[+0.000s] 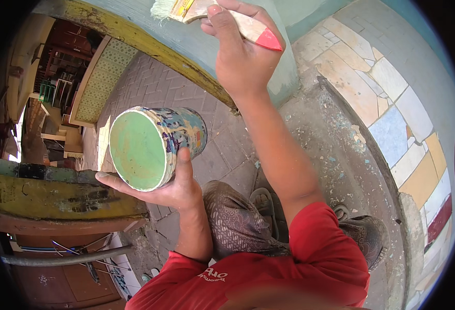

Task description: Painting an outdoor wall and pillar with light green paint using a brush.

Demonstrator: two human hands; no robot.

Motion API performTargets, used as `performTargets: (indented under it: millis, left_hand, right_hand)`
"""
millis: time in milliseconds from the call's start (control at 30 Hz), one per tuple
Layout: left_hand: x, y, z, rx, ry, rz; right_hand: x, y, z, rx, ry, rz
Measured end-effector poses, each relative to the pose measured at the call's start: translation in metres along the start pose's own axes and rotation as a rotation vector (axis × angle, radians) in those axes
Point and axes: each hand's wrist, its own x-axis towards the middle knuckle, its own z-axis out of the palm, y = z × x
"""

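Observation:
My left hand (175, 193) supports a paint-spattered plastic tub (186, 126) from below and its side, thumb up along the wall. The tub is tilted, its mouth facing left in the view, and green paint (136, 149) shows inside. At the top of the view my right hand (247, 58) grips a flat paintbrush (243, 25) by its pale wooden handle, which ends in a red tip. Pale green paint coats the bristles (161, 9). They lie over a light blue-green painted wall (134, 15); I cannot tell whether they touch it.
A worn yellow edge (154, 44) borders the wall. Paint flecks dot the concrete ground (313, 120) beside a curved step of irregular stone tiles (390, 120). A yellow ledge (64, 197) and a metal pipe (68, 257) stand at left. My sandalled feet (264, 205) are below.

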Motion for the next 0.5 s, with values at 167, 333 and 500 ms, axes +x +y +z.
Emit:
performTargets:
  millis: [167, 333, 500]
  left_hand:
    - [-0.002, 0.0, -0.004, 0.07, 0.004, 0.03]
    - [-0.001, 0.005, 0.0, 0.112, 0.041, -0.039]
    - [-0.002, 0.0, -0.001, 0.161, 0.054, -0.048]
  right_hand:
    - [-0.064, 0.051, -0.073, 0.067, 0.121, 0.342]
    - [-0.176, 0.111, -0.209, -0.296, 0.534, 0.65]
    - [-0.18, 0.115, -0.242, -0.777, 0.494, 0.529]
